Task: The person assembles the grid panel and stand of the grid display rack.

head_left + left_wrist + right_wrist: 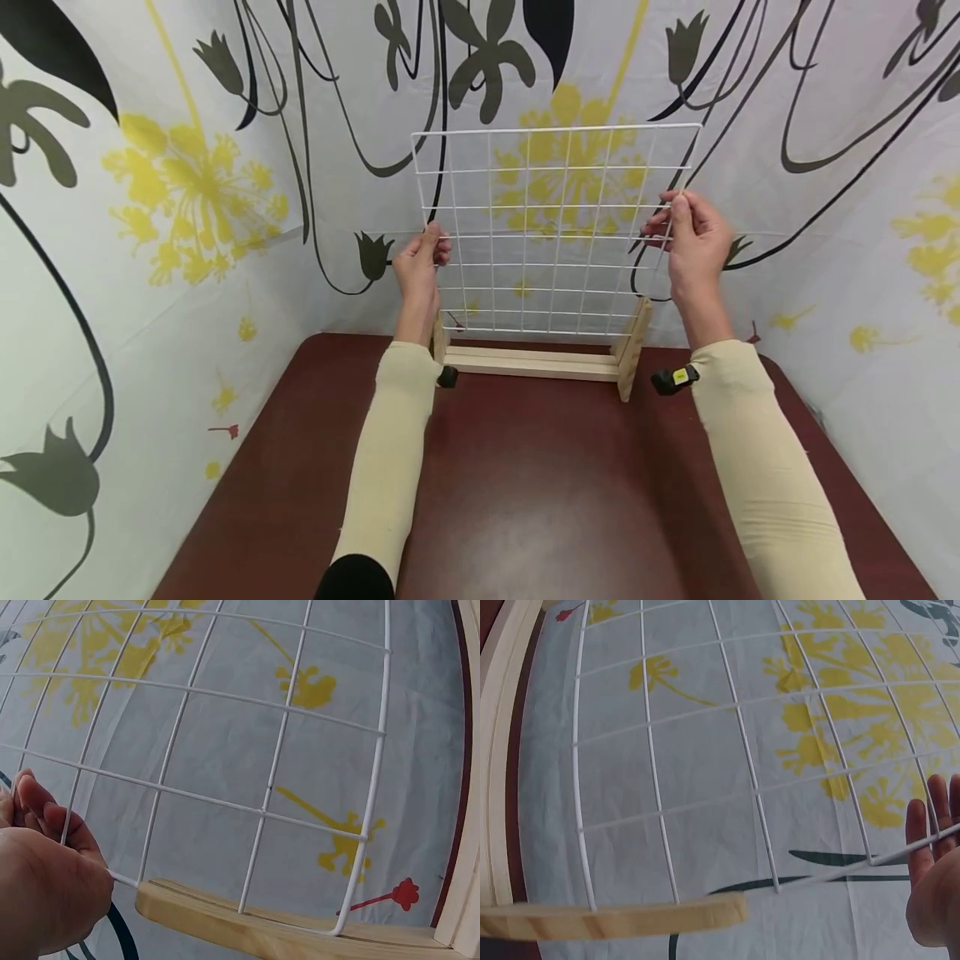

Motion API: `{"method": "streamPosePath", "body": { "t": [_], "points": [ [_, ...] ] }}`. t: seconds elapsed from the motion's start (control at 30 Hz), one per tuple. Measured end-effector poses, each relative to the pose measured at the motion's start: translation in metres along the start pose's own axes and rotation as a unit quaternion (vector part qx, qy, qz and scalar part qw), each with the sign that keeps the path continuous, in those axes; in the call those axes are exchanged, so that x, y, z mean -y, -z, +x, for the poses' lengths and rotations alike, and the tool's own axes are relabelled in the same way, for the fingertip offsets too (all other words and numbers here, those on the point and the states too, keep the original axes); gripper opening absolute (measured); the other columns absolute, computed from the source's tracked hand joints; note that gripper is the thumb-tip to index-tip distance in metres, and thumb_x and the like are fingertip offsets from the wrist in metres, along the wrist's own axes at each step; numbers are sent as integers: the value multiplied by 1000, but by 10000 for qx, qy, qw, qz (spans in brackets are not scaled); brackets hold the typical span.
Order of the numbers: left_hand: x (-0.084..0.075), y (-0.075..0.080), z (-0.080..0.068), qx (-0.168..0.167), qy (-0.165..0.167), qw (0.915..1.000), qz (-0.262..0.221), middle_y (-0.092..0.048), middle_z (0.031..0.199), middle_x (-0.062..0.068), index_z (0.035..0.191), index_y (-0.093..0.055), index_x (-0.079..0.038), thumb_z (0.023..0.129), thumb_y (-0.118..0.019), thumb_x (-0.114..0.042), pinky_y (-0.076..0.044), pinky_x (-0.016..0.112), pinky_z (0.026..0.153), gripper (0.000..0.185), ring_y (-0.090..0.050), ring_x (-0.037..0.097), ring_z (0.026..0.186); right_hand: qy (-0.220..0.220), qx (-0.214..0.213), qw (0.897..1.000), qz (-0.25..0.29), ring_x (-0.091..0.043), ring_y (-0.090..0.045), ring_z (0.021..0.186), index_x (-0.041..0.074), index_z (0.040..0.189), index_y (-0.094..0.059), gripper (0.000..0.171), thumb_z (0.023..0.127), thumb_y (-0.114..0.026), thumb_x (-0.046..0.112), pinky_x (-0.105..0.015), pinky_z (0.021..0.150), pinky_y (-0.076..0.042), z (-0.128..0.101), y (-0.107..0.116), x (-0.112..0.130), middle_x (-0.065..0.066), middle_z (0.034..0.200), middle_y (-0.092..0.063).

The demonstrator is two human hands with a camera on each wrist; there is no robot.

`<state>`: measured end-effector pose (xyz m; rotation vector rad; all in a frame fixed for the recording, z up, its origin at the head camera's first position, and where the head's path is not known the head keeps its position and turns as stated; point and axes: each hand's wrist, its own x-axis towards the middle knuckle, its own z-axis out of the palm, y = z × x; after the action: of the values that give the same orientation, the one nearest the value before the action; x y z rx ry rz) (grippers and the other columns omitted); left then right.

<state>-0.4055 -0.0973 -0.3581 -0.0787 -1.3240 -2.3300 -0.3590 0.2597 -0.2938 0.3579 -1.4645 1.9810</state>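
Note:
A white wire grid (pixel 557 127) stands upright on the far part of the table, with its lower corners at a pale wooden stand (pixel 532 364). The stand has a low crossbar and a short post at each end. My left hand (pixel 418 262) pinches the grid's left edge wire about midway up. Opposite it, my right hand (pixel 697 237) holds the right edge wire a little higher, thumb toward me. In the left wrist view, the grid's side lies along the grooved edge of the left post (pixel 214 919). The right post (pixel 615 920) overlaps the grid's side in the right wrist view.
The stand is near the back edge of a dark red-brown table (pixel 525 483). White cloth (pixel 337 100) printed with flowers hangs behind and at both sides. Small black devices (pixel 675 380) sit at both wrists.

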Motion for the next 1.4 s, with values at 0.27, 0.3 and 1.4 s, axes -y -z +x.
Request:
{"method": "streamPosePath", "body": {
  "t": [0.27,0.3,1.4],
  "points": [
    [1,6,0,167,-163,9997,77,-82,87,2,95,-83,-6,99,-77,-31,-55,22,66,26,-80,13,80,281,-26,9992,-297,-18,-78,72,-10,113,-72,31,105,-66,19,-25,65,-63,0,3,-12,-9,81,-78],
    [0,7,0,167,-161,9996,159,-83,91,4,98,-83,-5,99,-77,-30,-57,23,67,26,-81,14,83,269,-28,9990,-370,-17,-79,73,-9,114,-72,30,105,-66,19,-24,65,-63,0,4,-13,-8,82,-79],
    [16,29,-19,63,-177,9894,1439,-82,110,7,111,-83,-5,94,-82,-27,-50,28,112,27,-74,15,121,-346,228,9930,-1103,-14,-82,92,-11,120,-72,33,103,-69,17,-21,76,-63,-33,49,-42,-8,103,-83]
  ]
}}
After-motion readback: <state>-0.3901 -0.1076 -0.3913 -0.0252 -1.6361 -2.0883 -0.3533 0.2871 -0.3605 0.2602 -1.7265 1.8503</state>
